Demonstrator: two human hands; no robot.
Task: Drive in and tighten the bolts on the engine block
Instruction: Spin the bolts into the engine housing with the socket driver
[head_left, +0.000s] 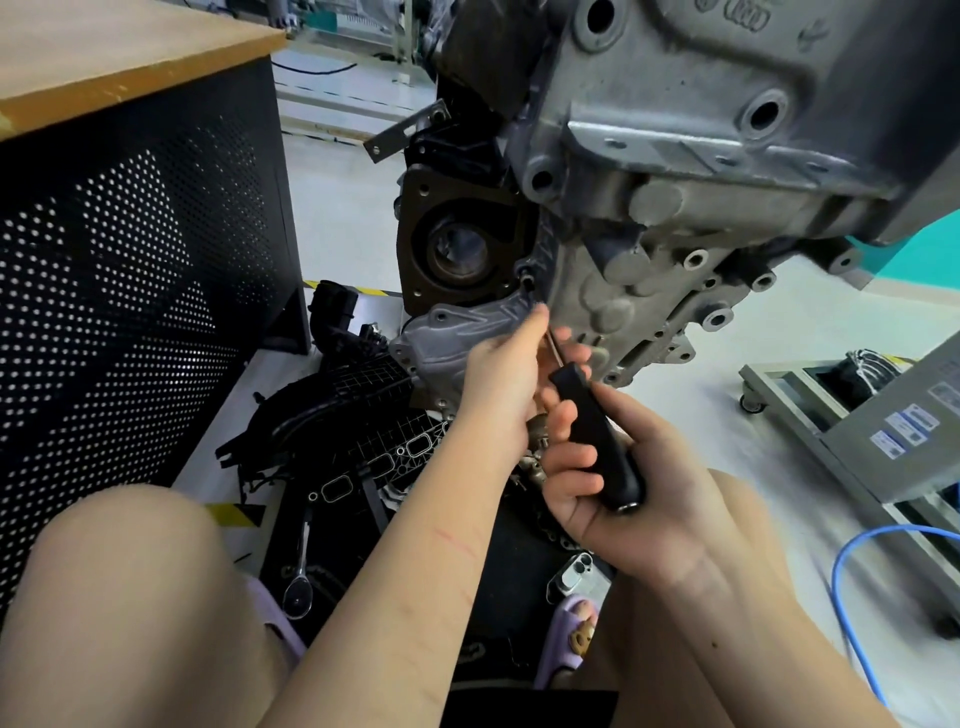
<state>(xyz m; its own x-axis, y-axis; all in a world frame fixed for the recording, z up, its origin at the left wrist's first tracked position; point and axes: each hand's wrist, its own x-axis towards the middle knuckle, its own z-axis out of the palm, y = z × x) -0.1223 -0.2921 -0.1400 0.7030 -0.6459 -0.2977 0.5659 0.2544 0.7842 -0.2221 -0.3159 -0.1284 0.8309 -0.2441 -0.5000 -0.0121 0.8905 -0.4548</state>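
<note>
Engine block (675, 171) hangs above the floor, upper centre-right, grey cast face toward the camera. Right hand (618, 467) wraps a black-handled screwdriver (597, 431), fingers curled round the handle, shaft angled up-left toward the lower edge of the block. Left hand (498, 374) sits just ahead of it, fingertips pinching the shaft near the tip, close against the grey cover plate (457, 338) at the block's bottom. The bolt itself is hidden behind the left fingers (cannot tell whether the tip is seated yet).

Step in hand, as I judge it: guiding the driver tip into a bolt head low on the block. To do it well: keep the shaft in line with the bolt axis, let the left fingers steady the tip only, push inward before turning, run the thread in lightly first, final torque last.

Ratchet wrench (298, 577) lies on the floor by the knee, likely better for the final tightening. Black plastic manifold (353, 415) lies below the block, phone (576, 574) near the foot, desk (130, 62) at left.
</note>
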